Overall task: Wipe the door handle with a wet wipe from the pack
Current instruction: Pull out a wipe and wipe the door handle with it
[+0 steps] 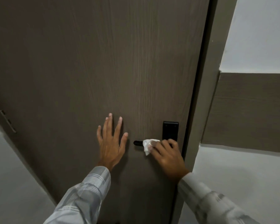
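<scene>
Wet wipe (pixel 148 145) is bunched in the closed grip of the right hand (pixel 167 156), pressed onto the black door handle (pixel 138 142) just beyond the fingertips. Soft and limp, it is best kept wadded. The left hand (pixel 111 143) is spread flat, empty, on the door (pixel 103 62).

Left hand (pixel 111 143) blocks handle tip (pixel 137 142) leftward.

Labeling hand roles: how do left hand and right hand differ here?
Left hand is open, fingers spread flat on the door; right hand is curled, pressing the wet wipe on the door handle. Left hand holds nothing; right hand holds the wipe. Both wear pale plaid sleeves.
</scene>
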